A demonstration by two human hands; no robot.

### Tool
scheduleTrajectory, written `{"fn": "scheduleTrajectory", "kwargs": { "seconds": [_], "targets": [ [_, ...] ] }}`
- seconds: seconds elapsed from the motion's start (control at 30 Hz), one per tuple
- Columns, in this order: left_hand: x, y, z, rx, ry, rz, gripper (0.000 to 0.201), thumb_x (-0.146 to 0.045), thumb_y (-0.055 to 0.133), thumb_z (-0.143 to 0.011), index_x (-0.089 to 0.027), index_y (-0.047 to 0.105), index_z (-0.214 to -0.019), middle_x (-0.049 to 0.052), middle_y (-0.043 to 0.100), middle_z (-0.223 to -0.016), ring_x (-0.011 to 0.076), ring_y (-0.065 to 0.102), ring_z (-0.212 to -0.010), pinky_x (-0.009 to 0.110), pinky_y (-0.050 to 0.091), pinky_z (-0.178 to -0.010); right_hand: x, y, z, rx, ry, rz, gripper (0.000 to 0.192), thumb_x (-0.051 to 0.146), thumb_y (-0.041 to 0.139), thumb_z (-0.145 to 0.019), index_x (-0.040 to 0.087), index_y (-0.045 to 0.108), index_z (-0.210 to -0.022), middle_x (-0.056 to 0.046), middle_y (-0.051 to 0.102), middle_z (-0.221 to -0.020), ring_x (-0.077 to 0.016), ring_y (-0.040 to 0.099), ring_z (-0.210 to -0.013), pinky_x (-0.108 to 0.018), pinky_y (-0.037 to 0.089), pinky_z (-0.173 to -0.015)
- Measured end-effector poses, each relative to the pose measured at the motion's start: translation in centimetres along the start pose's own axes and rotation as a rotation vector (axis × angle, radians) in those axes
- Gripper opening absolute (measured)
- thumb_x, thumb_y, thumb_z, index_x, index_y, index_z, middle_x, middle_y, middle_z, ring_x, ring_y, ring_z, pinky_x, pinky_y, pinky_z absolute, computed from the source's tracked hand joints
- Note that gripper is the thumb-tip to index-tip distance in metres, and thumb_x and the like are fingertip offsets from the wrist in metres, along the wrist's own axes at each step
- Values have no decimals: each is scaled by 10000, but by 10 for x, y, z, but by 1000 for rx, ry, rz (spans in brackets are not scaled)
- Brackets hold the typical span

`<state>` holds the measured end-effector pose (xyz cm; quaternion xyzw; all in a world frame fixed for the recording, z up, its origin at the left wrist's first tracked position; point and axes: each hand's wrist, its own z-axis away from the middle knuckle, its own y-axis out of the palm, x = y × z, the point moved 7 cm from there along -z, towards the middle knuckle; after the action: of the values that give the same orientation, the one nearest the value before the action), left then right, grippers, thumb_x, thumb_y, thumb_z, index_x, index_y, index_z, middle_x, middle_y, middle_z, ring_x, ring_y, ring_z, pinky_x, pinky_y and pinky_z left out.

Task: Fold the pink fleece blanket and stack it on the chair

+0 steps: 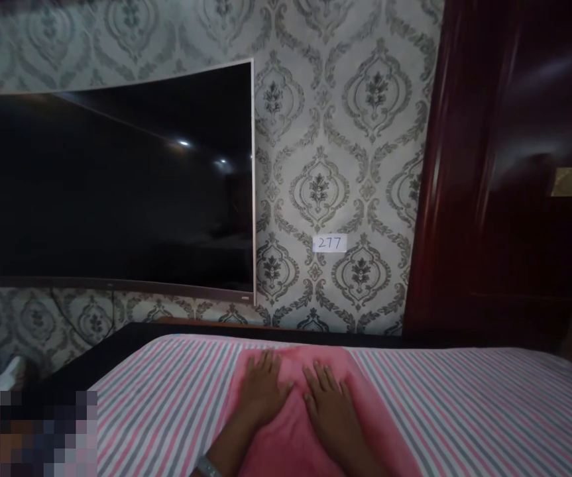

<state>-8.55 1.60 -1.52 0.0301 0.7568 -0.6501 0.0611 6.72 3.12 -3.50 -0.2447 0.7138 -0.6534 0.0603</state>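
Both palms flat on the pink cloth.
Your left hand [264,391] and right hand [333,411] press the pink cloth [290,430], fingers spread, gripping nothing; striped sheet [464,411] lies beneath.

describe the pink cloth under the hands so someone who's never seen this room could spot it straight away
Start at the big dark tv screen on the patterned wall, then drop to the striped bed sheet below it. The pink cloth lies on that sheet, with the left hand and right hand flat on it. It is plain pink; the sheet has pink, grey and white stripes.
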Motion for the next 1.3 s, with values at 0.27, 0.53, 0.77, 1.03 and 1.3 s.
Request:
{"fn": "scheduleTrajectory", "kwargs": {
  "seconds": [0.27,0.53,0.77,1.03,1.3],
  "targets": [
    [76,1,-6,110,-308,106,748,-520,219,-966,-78,279,-1567,165,232,-1644,291,199,-1532,557,185,-1213,1,-1,0,-49,-12,-32,573,401,263,-1005,278,404,-1546,-7,265,-1624,-259,195,-1520,-555,151,-1217],
    [53,-47,8,-73,-302,-19,731,-456,296,-965,-28,269,-1557,214,269,-1620,308,221,-1524,520,208,-1211,3,-8,0,-12,9,-31,583,367,288,-996,273,360,-1567,-14,226,-1640,-259,173,-1526,-544,158,-1212],
    [-8,-12,25,-18,-13,-37,634,-490,328,-974,-228,374,-1549,128,278,-1635,322,194,-1529,601,106,-1222,0,-8,2,-14,-16,-35,570,355,303,-1004,271,364,-1564,-35,220,-1645,-261,180,-1524,-547,158,-1204],
    [-4,-8,27,-42,-32,-70,675,-468,327,-975,-134,322,-1563,118,273,-1635,307,191,-1532,580,94,-1240,25,-43,-29,-10,-131,-106,571,375,249,-1021,262,341,-1573,-39,231,-1647,-258,151,-1530,-554,163,-1197],
    [-3,-3,26,-22,-19,-36,688,-491,323,-967,-120,370,-1544,135,304,-1623,322,212,-1526,581,110,-1242,-9,-4,-56,51,-149,-32,555,439,274,-1030,292,370,-1556,-32,273,-1638,-291,184,-1518,-587,97,-1195]
  ]
}}
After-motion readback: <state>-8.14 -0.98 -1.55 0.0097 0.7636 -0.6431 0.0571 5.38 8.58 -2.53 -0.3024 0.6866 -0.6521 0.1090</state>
